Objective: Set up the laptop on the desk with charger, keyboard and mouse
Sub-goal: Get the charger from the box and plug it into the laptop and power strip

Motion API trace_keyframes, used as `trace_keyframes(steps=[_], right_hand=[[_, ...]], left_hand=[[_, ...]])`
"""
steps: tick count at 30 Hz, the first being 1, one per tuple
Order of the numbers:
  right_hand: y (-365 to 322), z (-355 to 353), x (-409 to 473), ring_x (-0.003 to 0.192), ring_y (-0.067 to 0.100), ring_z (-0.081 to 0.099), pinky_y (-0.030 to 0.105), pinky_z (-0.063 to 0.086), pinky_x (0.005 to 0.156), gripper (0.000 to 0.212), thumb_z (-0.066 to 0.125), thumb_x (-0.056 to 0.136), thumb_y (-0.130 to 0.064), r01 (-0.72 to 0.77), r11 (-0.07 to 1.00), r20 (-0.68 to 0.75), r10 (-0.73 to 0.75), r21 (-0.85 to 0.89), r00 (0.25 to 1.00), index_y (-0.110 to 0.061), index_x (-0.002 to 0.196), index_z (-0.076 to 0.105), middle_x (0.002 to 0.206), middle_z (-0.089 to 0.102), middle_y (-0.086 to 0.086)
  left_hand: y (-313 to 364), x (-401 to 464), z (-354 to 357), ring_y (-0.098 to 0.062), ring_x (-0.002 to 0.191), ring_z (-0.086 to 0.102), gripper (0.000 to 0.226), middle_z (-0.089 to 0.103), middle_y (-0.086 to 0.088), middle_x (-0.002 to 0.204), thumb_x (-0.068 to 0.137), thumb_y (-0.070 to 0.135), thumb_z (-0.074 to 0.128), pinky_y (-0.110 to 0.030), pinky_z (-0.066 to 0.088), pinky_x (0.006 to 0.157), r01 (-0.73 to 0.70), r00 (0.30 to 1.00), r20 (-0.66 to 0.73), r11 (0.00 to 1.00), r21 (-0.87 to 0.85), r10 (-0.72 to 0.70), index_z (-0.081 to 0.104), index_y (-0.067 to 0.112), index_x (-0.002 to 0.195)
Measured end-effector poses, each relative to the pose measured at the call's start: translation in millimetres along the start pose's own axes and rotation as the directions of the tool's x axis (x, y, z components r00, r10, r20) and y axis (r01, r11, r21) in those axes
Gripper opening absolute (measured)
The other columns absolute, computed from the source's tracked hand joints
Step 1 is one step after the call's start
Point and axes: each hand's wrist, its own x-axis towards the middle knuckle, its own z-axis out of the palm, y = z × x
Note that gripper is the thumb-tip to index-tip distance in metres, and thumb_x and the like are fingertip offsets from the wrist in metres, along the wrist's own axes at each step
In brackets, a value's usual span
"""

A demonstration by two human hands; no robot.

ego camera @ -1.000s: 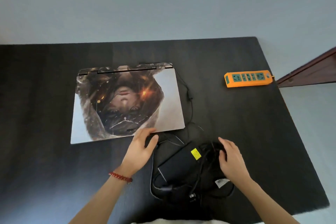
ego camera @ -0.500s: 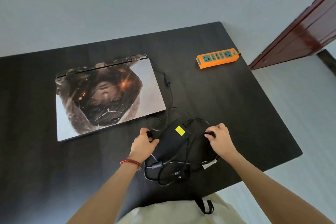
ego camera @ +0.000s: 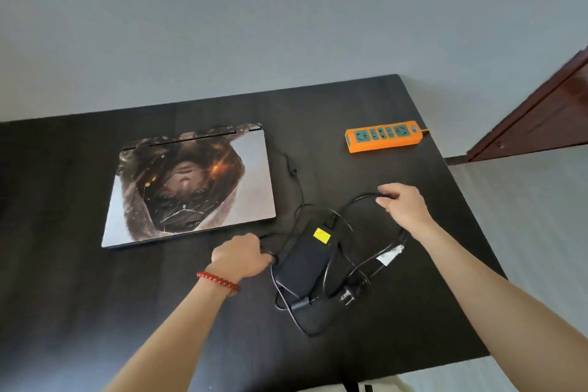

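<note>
A closed laptop with a picture on its lid lies on the black desk. The black charger brick with a yellow sticker lies to the laptop's right among its tangled cables. My left hand grips a thin cable just left of the brick. My right hand pinches the thicker power cable and holds it up above the desk, right of the brick. The cable's wall plug lies on the desk beside the brick. No keyboard or mouse is in view.
An orange power strip with green sockets lies at the desk's far right. A dark red door stands at the right. The desk's right edge runs close behind my right hand.
My right hand has moved up and to the right, drawing the power cable out from the tangle. My left hand has stayed at the brick's left side. The camera has tilted.
</note>
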Motion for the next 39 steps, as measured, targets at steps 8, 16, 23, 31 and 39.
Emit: trace_keyframes(steps=[8, 16, 23, 31, 39], right_hand=[[9.5, -12.6, 14.1, 0.135, 0.023, 0.035, 0.034, 0.030, 0.109, 0.055, 0.051, 0.089, -0.002, 0.275, 0.955, 0.149, -0.257, -0.113, 0.955, -0.012, 0.140, 0.031, 0.146, 0.036, 0.009], [94.1, -19.6, -54.4, 0.093, 0.019, 0.061, 0.020, 0.047, 0.077, 0.031, 0.052, 0.083, 0.008, 0.320, 0.944, -0.037, -0.324, -0.082, 0.945, -0.002, 0.112, 0.052, 0.102, 0.056, 0.002], [70.1, -16.5, -40.5, 0.097, 0.018, 0.062, 0.034, 0.050, 0.089, 0.027, 0.041, 0.096, -0.018, 0.338, 0.927, -0.005, -0.343, -0.161, 0.939, -0.008, 0.116, 0.057, 0.107, 0.065, 0.004], [38.8, -50.4, 31.0, 0.057, 0.014, 0.058, 0.023, 0.046, 0.052, 0.050, 0.051, 0.090, -0.028, -0.337, 0.911, 0.135, 0.313, 0.239, 0.940, -0.005, 0.133, 0.038, 0.083, 0.063, 0.007], [3.3, -52.2, 50.2, 0.037, 0.013, 0.052, 0.021, 0.039, 0.044, 0.027, 0.036, 0.092, -0.005, -0.122, 0.850, 0.327, 0.325, -0.513, 0.887, -0.001, 0.069, 0.050, 0.060, 0.060, 0.009]], left_hand=[[98.9, 2.7, 17.7, -0.029, 0.133, 0.031, 0.074, 0.030, -0.005, 0.147, 0.076, 0.073, 0.042, -0.047, 0.026, 0.109, -0.227, 0.922, -0.337, 0.971, -0.072, 0.190, 0.027, 0.034, 0.138], [108.9, 27.5, 81.5, -0.038, 0.136, 0.023, 0.097, -0.009, -0.004, 0.156, 0.072, 0.064, 0.060, -0.052, 0.033, 0.105, -0.079, 0.976, -0.207, 0.996, -0.052, 0.066, 0.003, 0.032, 0.144], [122.9, 36.5, 89.9, -0.037, 0.126, 0.032, 0.104, -0.007, -0.010, 0.156, 0.069, 0.066, 0.062, -0.047, 0.040, 0.097, -0.003, 0.959, -0.283, 0.999, -0.050, -0.011, 0.001, 0.027, 0.145], [119.0, 42.0, 88.7, -0.036, 0.126, 0.027, 0.095, -0.005, -0.008, 0.155, 0.069, 0.036, 0.068, -0.050, 0.035, 0.097, -0.038, 0.962, -0.274, 0.980, -0.197, -0.018, 0.008, 0.036, 0.143], [116.5, 43.2, 49.2, -0.033, 0.128, 0.023, 0.086, 0.000, -0.004, 0.155, 0.070, 0.036, 0.066, -0.052, 0.029, 0.102, -0.136, 0.932, -0.361, 0.947, -0.290, 0.024, 0.018, 0.039, 0.141]])
